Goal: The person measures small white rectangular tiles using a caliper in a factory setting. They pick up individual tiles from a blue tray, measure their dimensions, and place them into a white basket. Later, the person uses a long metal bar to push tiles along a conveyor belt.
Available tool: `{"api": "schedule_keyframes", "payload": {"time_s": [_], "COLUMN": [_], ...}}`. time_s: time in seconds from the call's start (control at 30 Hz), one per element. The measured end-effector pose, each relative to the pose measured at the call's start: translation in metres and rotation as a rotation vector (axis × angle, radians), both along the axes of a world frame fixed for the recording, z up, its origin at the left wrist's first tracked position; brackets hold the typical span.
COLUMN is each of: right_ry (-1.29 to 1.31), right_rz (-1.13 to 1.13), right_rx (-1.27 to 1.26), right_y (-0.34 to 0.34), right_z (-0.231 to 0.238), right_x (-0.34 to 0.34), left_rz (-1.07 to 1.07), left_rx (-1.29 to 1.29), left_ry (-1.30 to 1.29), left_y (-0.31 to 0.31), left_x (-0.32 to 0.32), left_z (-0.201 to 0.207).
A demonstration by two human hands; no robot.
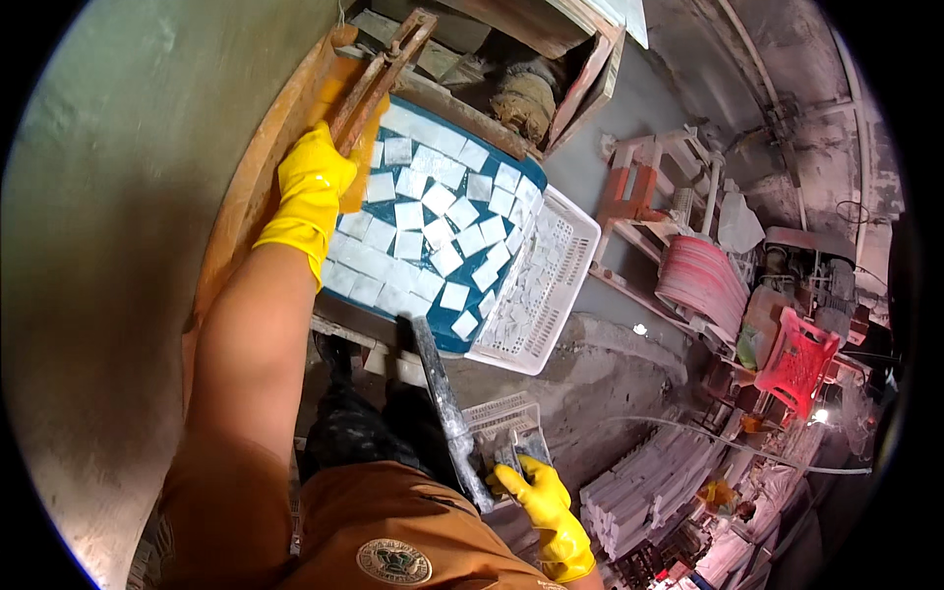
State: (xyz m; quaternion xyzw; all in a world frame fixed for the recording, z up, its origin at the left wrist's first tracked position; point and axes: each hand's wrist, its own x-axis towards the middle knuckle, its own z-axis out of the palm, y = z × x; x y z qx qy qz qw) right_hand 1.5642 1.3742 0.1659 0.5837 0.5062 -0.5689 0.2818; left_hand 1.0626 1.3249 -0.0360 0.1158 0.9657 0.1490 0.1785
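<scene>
My left hand [313,187], in a yellow glove, is closed around a pair of long rusty bars [382,74] that slant up over the left edge of a blue tray [444,339]. Several white square stone pieces [447,221] lie spread across that tray. A white plastic basket [565,280] holding more white pieces leans against the tray's right side. Low in the view, my right hand [546,506], also in a yellow glove, grips the lower end of a long grey dust-coated bar [444,403] beside a small ribbed grey crate [501,413]. My orange trousers fill the bottom.
A grey wall [108,246] rises at the left. A wooden box [551,49] sits beyond the tray. To the right are a machine with a pink ribbed disc [700,280], a red plastic crate [801,359] and stacked white slabs [644,487].
</scene>
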Motion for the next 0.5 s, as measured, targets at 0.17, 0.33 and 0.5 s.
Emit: {"api": "schedule_keyframes", "payload": {"time_s": [0.17, 0.33, 0.5], "right_ry": [0.027, 0.023, 0.037], "right_rz": [0.065, -0.006, -0.029], "right_rx": [0.049, 0.018, -0.007], "right_y": [-0.015, -0.019, -0.009], "right_z": [-0.005, -0.009, -0.007], "right_x": [0.004, -0.003, -0.009], "left_rz": [-0.006, -0.033, 0.065], "left_rx": [0.138, 0.294, 0.059], "left_ry": [-0.011, 0.010, 0.012], "left_y": [-0.008, -0.059, -0.048], "left_x": [0.011, 0.033, 0.037], "left_z": [0.006, -0.030, -0.004]}}
